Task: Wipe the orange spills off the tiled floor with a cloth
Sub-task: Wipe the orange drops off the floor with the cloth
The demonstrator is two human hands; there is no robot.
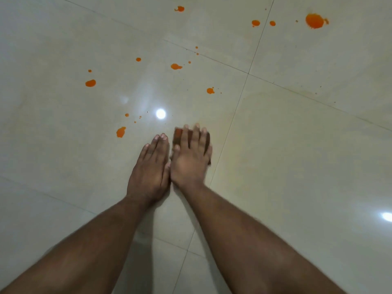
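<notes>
My right hand (192, 154) lies flat with straight, spread fingers on a small brown-orange cloth (178, 135), pressing it to the glossy cream tiled floor (297, 155). The cloth shows only at the fingertips and along the hand's right edge. My left hand (151, 166) rests flat on the floor, touching the right hand's side. Several orange spills dot the tiles ahead: one by my left hand (121, 132), one at mid left (90, 83), one in the middle (176, 66), one ahead of the cloth (210, 90), and a big blot at far right (315, 20).
Dark grout lines (233, 117) cross the floor, one running just right of the cloth. A faint yellowish smear (265, 149) covers the tile to the right. Ceiling lights glare on the tiles (160, 113).
</notes>
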